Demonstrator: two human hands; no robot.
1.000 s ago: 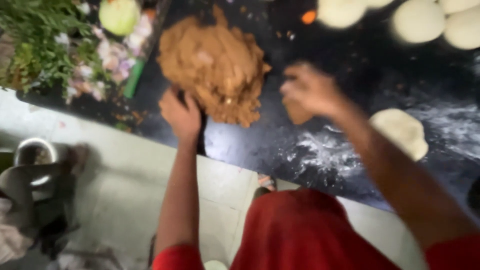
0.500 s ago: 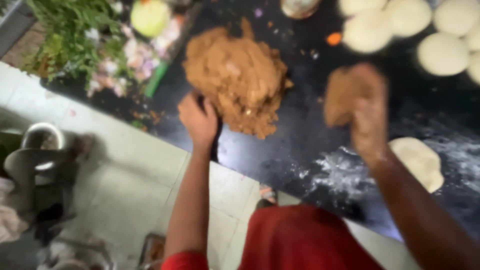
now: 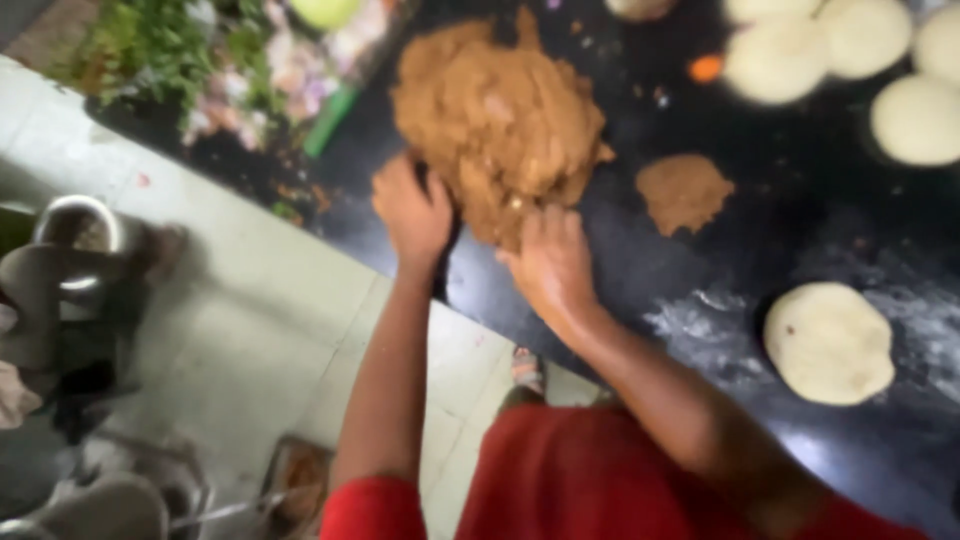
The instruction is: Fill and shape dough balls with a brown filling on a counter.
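A big brown heap of filling (image 3: 497,115) lies on the black counter (image 3: 620,270). My left hand (image 3: 412,212) rests on the counter against the heap's near left side, fingers spread. My right hand (image 3: 550,262) digs into the heap's near edge, fingers curled into the mass. To the right of the heap lies a small flat brown lump (image 3: 683,190), apart from both hands. A flattened white dough disc (image 3: 828,342) sits on a floured patch at the right.
Several white dough balls (image 3: 780,60) line the far right. Green herbs and chopped vegetables (image 3: 160,45) lie at the far left with a green handle (image 3: 328,120). Metal pots (image 3: 75,225) stand on the tiled floor below the counter edge.
My right hand carried a brown lump to the right, set it down on the counter, and came back to the heap's near edge. My left hand stayed by the heap.
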